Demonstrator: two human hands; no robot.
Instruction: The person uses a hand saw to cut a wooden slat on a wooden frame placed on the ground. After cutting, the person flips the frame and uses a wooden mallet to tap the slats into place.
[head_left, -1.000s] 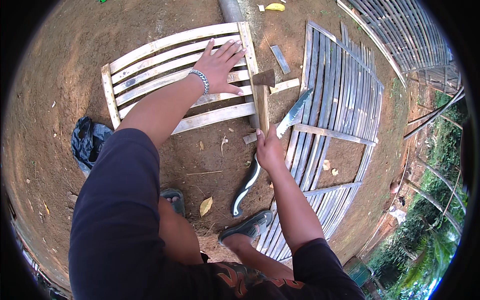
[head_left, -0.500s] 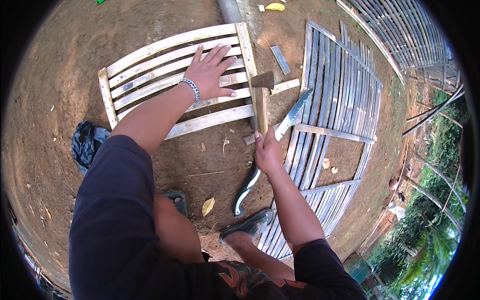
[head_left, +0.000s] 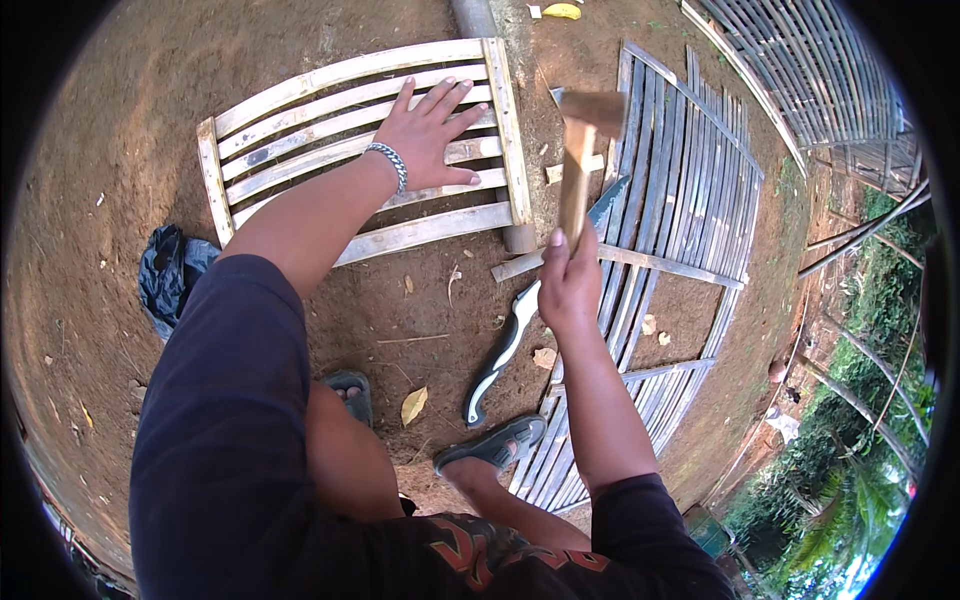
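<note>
My left hand [head_left: 428,132] lies flat, fingers spread, on a small frame of pale bamboo slats [head_left: 300,120] resting on bare earth. A silver chain bracelet circles that wrist. My right hand [head_left: 568,285] grips the wooden handle of a hammer [head_left: 580,150], raised above the frame's right end; its head is motion-blurred. A large knife with a black-and-white handle [head_left: 505,350] lies on the ground below the hammer, its blade partly hidden behind my right hand.
A bigger panel of grey bamboo slats [head_left: 680,190] lies to the right. A grey pipe [head_left: 519,238] runs under the small frame. A black bag [head_left: 170,275] sits at the left. My sandalled feet [head_left: 495,445] rest near the knife. Fencing and greenery line the right edge.
My right hand has lifted the hammer upward from low near the frame's right end; its head is now blurred. My left hand stays pressed on the slats.
</note>
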